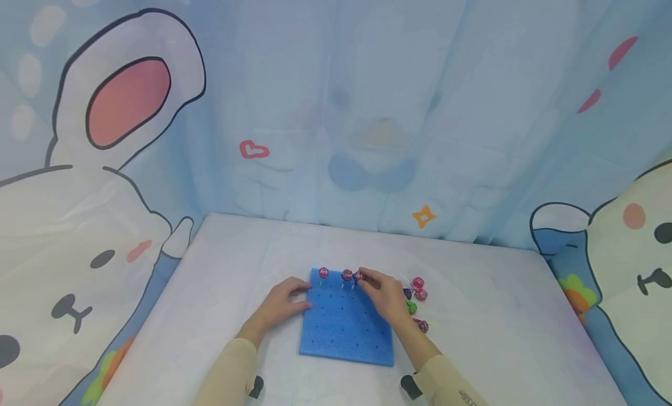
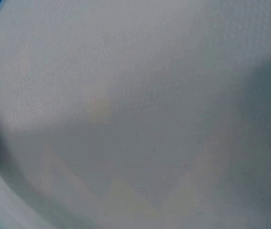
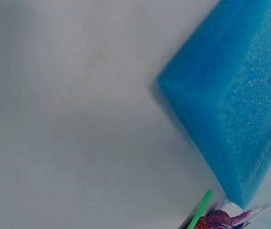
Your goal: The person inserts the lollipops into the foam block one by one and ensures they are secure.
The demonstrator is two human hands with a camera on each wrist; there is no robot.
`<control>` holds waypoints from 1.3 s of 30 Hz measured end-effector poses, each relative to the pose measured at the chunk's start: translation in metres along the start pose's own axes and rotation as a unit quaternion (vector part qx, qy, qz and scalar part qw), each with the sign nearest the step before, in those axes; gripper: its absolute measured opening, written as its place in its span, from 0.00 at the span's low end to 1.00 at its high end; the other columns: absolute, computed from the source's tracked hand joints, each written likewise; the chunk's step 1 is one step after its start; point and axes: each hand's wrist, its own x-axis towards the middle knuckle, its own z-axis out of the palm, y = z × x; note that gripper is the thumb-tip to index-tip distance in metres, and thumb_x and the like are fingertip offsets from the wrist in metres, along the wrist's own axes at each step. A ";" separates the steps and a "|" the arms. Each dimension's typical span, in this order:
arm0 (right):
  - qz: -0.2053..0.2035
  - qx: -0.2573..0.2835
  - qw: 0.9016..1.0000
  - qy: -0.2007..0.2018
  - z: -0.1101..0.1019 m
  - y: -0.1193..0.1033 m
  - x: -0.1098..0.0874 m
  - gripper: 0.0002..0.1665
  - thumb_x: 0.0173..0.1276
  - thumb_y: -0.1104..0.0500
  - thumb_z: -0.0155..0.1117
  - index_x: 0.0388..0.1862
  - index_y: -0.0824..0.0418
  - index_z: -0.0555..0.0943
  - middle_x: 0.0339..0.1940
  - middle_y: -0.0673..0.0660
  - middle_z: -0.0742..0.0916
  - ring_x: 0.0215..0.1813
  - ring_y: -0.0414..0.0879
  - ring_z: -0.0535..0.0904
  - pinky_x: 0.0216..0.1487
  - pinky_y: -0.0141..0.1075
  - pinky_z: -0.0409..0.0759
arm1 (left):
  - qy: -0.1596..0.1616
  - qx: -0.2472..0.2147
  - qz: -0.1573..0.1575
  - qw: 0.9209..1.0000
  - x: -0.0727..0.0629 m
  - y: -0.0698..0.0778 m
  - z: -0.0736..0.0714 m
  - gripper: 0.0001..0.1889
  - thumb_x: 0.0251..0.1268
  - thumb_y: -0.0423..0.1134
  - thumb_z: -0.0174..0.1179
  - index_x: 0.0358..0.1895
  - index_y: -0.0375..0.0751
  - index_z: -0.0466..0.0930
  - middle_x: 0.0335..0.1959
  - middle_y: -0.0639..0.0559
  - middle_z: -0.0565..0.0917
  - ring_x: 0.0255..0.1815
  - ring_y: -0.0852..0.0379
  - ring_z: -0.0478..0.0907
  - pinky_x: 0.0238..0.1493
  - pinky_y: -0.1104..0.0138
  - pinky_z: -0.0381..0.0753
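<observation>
A pale blue cloth backdrop, printed with cartoon animals, rises behind a white-covered table. On it lies a square blue foam board dotted with small holes; take its middle as a dial's centre, twelve at the far edge.

Beige sleeves reach in from about eight and four o'clock. The left hand is at nine to ten, its fingers and thumb spread and loose, fingertips against the board's edge, grasping nothing. The right hand is at two, thumb and fingers closed in a pinch on a dark red lollipop, which is at half past twelve over the board, its pale stick pointing down.

Just beside that, at twelve, stands a red-wrapped lollipop, and another, slightly smaller in view, stands at eleven. Off the board lie loose lollipops: two pink ones around two, a green one just before three, and a purplish one just past three.
</observation>
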 end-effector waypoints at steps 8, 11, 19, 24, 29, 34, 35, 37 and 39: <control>0.008 0.015 1.000 -0.006 -0.001 -0.002 0.000 0.21 0.71 0.58 0.63 0.61 0.60 0.80 0.57 0.59 0.85 0.58 0.53 0.81 0.56 0.44 0.80 | -0.004 0.005 -0.015 1.000 0.000 -0.002 0.001 0.23 0.64 0.44 0.66 0.60 0.42 0.77 0.57 0.51 0.79 0.62 0.52 0.74 0.64 0.55 0.73; 0.011 0.019 1.000 -0.006 -0.001 -0.002 0.000 0.21 0.71 0.57 0.63 0.61 0.59 0.80 0.57 0.58 0.84 0.58 0.52 0.81 0.56 0.44 0.80 | -0.003 0.003 -0.014 1.000 0.000 -0.003 0.001 0.23 0.64 0.44 0.66 0.60 0.42 0.77 0.57 0.51 0.79 0.62 0.52 0.74 0.64 0.55 0.73; 0.020 0.028 0.999 -0.005 -0.004 -0.004 0.001 0.22 0.71 0.57 0.63 0.62 0.60 0.79 0.60 0.59 0.83 0.61 0.53 0.79 0.57 0.43 0.79 | 0.001 -0.003 0.007 1.000 0.001 -0.006 0.001 0.22 0.64 0.45 0.66 0.59 0.40 0.78 0.56 0.50 0.80 0.61 0.50 0.75 0.63 0.54 0.74; 0.028 0.044 0.999 -0.004 -0.008 -0.003 0.002 0.24 0.70 0.54 0.64 0.63 0.60 0.78 0.60 0.57 0.83 0.62 0.52 0.79 0.57 0.43 0.79 | 0.002 -0.001 0.007 1.000 0.001 -0.006 0.001 0.22 0.64 0.44 0.66 0.59 0.41 0.78 0.56 0.50 0.80 0.61 0.51 0.75 0.63 0.55 0.74; 0.035 0.049 0.998 -0.002 -0.014 -0.001 0.000 0.23 0.72 0.54 0.62 0.64 0.59 0.78 0.60 0.57 0.83 0.62 0.52 0.78 0.58 0.43 0.79 | -0.001 -0.003 0.002 1.000 0.000 -0.004 0.001 0.22 0.64 0.44 0.66 0.59 0.41 0.78 0.56 0.50 0.80 0.61 0.51 0.75 0.63 0.55 0.74; 0.049 0.041 0.998 -0.003 -0.022 0.002 -0.003 0.24 0.72 0.53 0.62 0.64 0.58 0.77 0.60 0.57 0.83 0.63 0.52 0.77 0.58 0.44 0.79 | -0.003 -0.007 -0.005 1.000 -0.001 -0.003 0.001 0.22 0.64 0.44 0.66 0.59 0.41 0.78 0.57 0.49 0.79 0.62 0.51 0.75 0.64 0.54 0.73; 0.051 0.041 0.998 -0.003 -0.024 0.003 -0.004 0.24 0.72 0.52 0.62 0.64 0.57 0.77 0.60 0.57 0.83 0.63 0.51 0.77 0.59 0.44 0.79 | -0.004 -0.006 -0.008 1.000 -0.001 -0.003 0.001 0.22 0.63 0.44 0.66 0.59 0.41 0.78 0.57 0.50 0.79 0.62 0.51 0.74 0.64 0.55 0.73; 0.049 0.035 0.998 -0.001 -0.028 0.005 -0.005 0.25 0.72 0.51 0.62 0.65 0.57 0.77 0.60 0.56 0.83 0.63 0.51 0.78 0.58 0.45 0.79 | -0.004 -0.004 -0.011 1.000 0.000 -0.002 0.000 0.22 0.63 0.44 0.66 0.59 0.41 0.78 0.57 0.50 0.79 0.62 0.52 0.74 0.64 0.55 0.73; 0.043 0.030 0.999 0.004 -0.033 0.007 -0.007 0.24 0.72 0.51 0.62 0.64 0.57 0.78 0.59 0.57 0.83 0.62 0.52 0.79 0.58 0.45 0.79 | -0.003 -0.002 -0.011 1.000 0.000 -0.002 0.000 0.22 0.63 0.43 0.66 0.59 0.42 0.78 0.57 0.51 0.79 0.62 0.52 0.74 0.64 0.55 0.73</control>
